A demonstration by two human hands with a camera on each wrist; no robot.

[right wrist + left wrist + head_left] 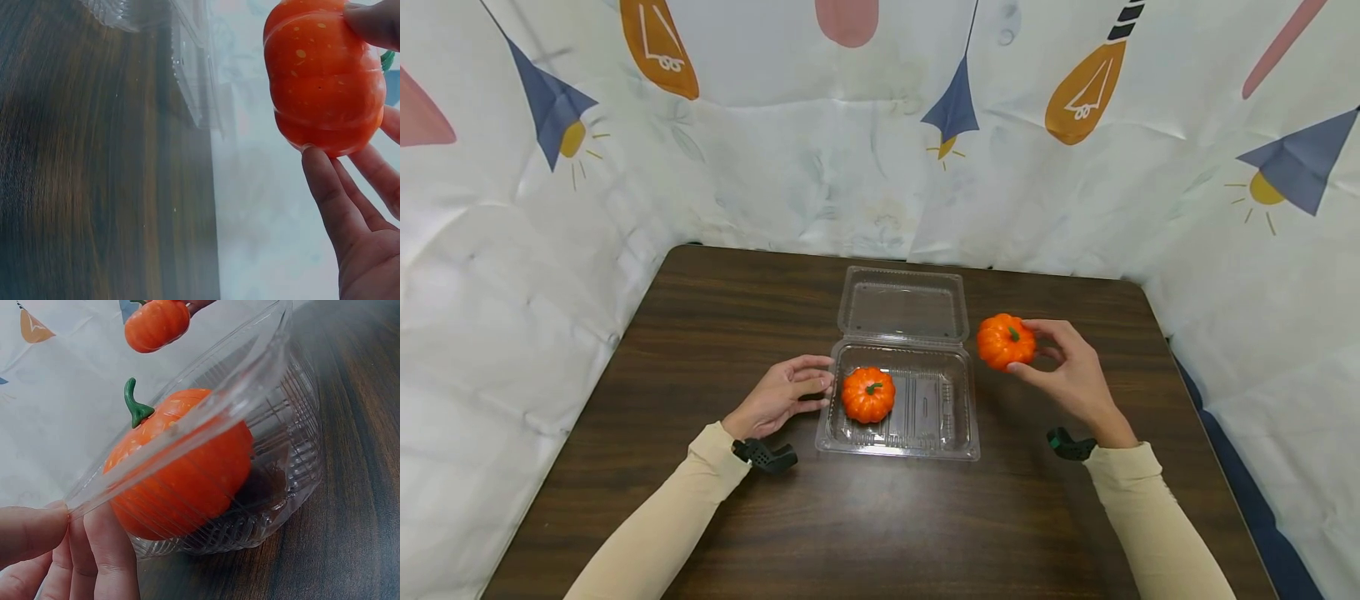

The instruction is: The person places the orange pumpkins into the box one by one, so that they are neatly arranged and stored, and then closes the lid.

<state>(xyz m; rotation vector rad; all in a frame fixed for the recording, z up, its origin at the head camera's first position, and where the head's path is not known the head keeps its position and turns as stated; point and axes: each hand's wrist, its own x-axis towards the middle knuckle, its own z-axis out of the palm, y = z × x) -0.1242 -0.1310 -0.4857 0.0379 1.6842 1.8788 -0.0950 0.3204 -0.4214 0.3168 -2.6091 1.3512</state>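
Observation:
A clear plastic clamshell container point(928, 417) lies on the table with its lid point(902, 304) folded back. Inside its left half sits a small orange toy pumpkin point(868, 395) with a green stem, also seen through the clear wall as a pumpkin point(187, 475) in the left wrist view. My left hand point(786, 392) pinches the container's left rim between thumb and fingers. To the right of the container, my right hand point(1071, 375) holds a second toy pumpkin point(1004, 342) above the table, its thumb and fingertips point(325, 181) on opposite sides of the pumpkin.
The dark wood-grain table point(880, 533) carries the container. A white printed cloth point(820, 167) hangs behind the table and along both sides. Each wrist wears a black band, the left band point(765, 456) close to the container's near left corner.

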